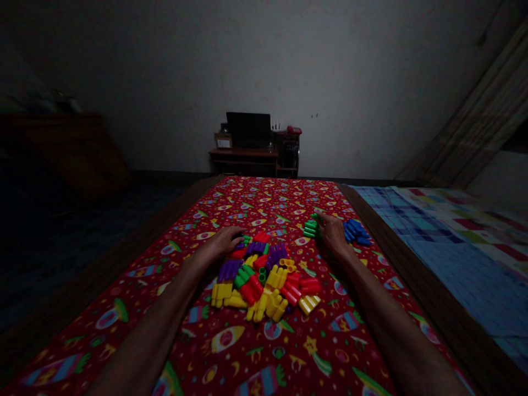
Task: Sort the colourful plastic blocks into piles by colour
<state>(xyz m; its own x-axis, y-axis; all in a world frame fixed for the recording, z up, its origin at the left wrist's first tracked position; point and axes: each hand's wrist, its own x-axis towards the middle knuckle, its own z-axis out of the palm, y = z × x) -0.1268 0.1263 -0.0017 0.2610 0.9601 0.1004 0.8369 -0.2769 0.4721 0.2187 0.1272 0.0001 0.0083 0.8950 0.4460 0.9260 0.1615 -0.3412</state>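
Plastic toy building blocks in yellow, red, purple and green lie in a loose pile on the red patterned cloth. My left hand is at the pile's far left edge, its bent fingers closed against a small green block. Farther right, my right hand pinches a green block over a small group of green blocks. Just right of that hand sits a cluster of blue blocks. Its fingertips are partly hidden in the dim light.
The cloth covers a long table or bed with dark edges. A low desk with a black monitor stands by the far wall. Plaid bedding lies to the right, a wooden cabinet to the left.
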